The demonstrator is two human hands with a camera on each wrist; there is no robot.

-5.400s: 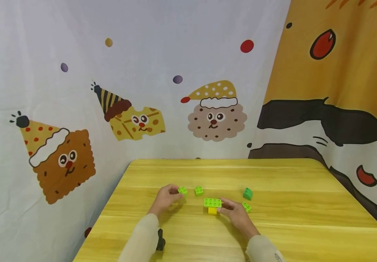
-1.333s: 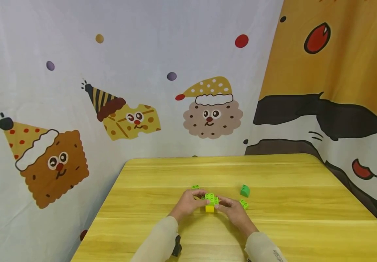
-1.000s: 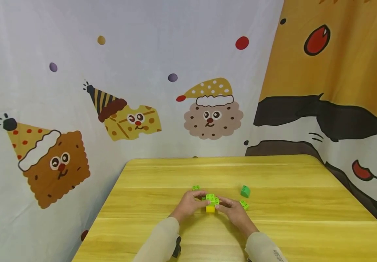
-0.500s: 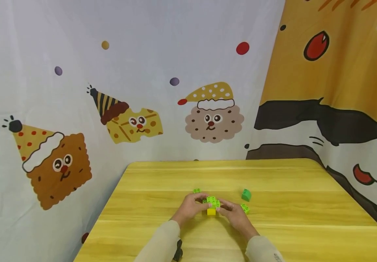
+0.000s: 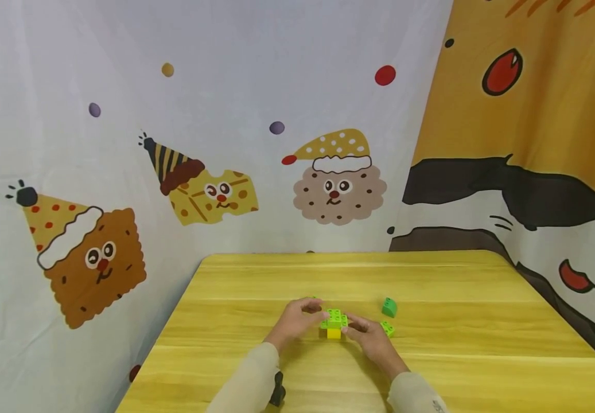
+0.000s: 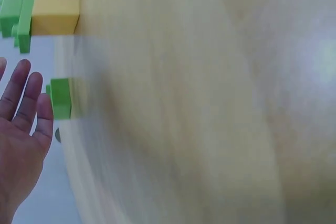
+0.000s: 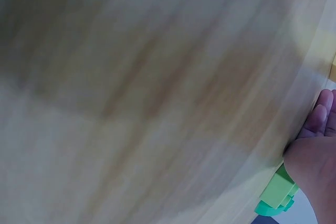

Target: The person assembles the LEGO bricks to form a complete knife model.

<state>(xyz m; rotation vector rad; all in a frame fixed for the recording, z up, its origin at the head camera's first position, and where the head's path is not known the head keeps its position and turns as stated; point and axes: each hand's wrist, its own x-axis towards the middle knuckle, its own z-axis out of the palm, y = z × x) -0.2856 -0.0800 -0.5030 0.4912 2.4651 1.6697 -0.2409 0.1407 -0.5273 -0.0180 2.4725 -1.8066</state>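
Resting on the yellow wood-grain table (image 5: 431, 278), the brick stack (image 5: 334, 323) stands upright between the two hands. We see a yellow brick (image 5: 334, 334) at its base, a wider lime plate (image 5: 324, 325) across it, and a lime brick (image 5: 334, 316) on top. At the right side, the right hand (image 5: 373, 339) pinches the stack between thumb and fingers. We find the left hand (image 5: 296, 321) just beside the left side; the left wrist view shows its fingers extended, apart from the bricks and holding nothing. Behind that hand we make out a loose green brick (image 6: 61, 98), mostly hidden in the head view. Just beyond the right hand lies another lime brick (image 5: 387, 328), with a darker green curved brick (image 5: 389, 307) farther back. We notice a black object (image 5: 277, 390) at the left sleeve (image 5: 248, 378), and a printed cloth (image 5: 225, 34) behind the table.
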